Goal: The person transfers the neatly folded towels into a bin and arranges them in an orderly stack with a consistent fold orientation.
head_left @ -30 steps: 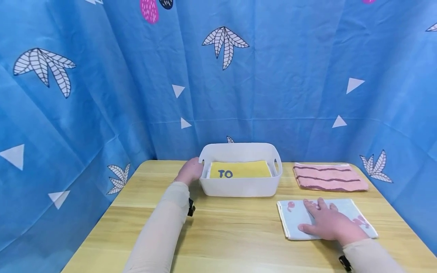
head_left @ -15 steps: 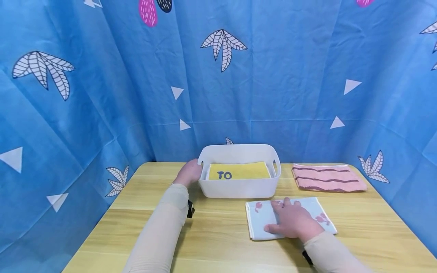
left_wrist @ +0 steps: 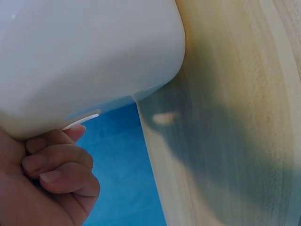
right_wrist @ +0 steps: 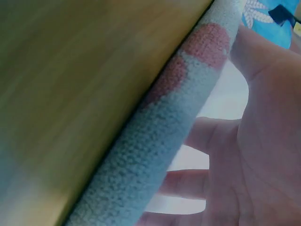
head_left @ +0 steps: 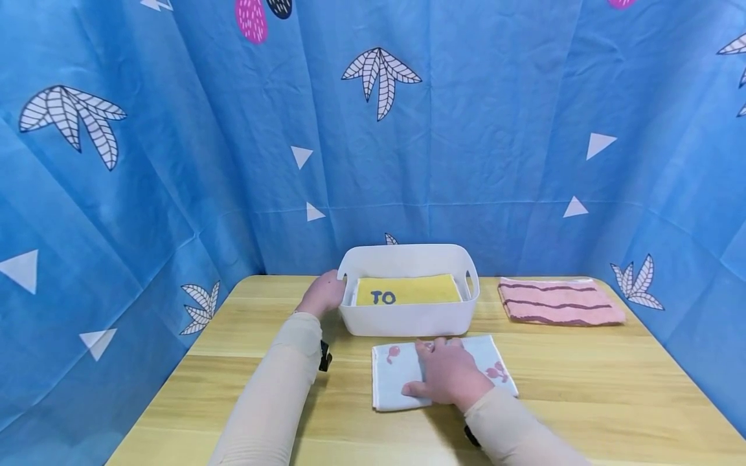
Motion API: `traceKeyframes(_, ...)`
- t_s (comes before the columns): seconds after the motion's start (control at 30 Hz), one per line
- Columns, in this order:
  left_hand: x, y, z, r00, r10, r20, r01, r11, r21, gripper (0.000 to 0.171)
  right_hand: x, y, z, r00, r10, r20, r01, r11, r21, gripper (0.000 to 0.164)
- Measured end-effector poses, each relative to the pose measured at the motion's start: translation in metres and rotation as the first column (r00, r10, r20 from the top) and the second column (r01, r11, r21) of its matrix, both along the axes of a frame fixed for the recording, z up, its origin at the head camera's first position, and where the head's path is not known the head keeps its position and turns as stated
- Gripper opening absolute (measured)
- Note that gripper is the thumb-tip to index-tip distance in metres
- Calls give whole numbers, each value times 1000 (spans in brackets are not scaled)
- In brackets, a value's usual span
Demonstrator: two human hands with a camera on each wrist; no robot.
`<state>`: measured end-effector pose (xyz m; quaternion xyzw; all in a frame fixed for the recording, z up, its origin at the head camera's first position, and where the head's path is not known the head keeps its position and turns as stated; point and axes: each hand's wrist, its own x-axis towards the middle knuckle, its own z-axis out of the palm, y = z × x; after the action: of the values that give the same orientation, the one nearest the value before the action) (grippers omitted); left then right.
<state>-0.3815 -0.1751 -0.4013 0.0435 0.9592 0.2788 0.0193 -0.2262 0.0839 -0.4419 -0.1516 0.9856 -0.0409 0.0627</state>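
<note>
A white plastic basket (head_left: 408,321) stands at the back of the table, with a folded yellow towel (head_left: 428,290) lettered "TO" inside. My left hand (head_left: 322,294) holds the basket's left end by its handle; in the left wrist view its fingers (left_wrist: 70,181) are curled at the handle opening. A folded light blue towel (head_left: 399,378) with red cherry-like prints lies flat in front of the basket. On top of it my right hand (head_left: 449,372) presses with spread fingers. Up close, the right wrist view has the towel's folded edge (right_wrist: 150,127) beside the palm (right_wrist: 268,132).
A folded pink towel (head_left: 562,302) with dark wavy stripes lies at the back right of the wooden table (head_left: 606,388). Blue patterned curtains (head_left: 484,129) enclose the table at the back and both sides.
My right hand has slid the light blue towel leftward over the table, from the right side to in front of the basket. The left hand and basket have stayed in place.
</note>
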Motion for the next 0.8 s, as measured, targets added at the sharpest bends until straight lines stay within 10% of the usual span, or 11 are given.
traceKeyframes(0.43, 2, 3, -1, 999, 30, 34, -32, 997, 70, 38, -2, -32, -1, 996, 42, -77, -38, 997, 62, 99)
traceKeyframes(0.8, 5, 0, -4, 995, 86, 43, -92, 979, 183, 45, -4, -19, 9, 997, 61, 44, -58, 996, -64, 86)
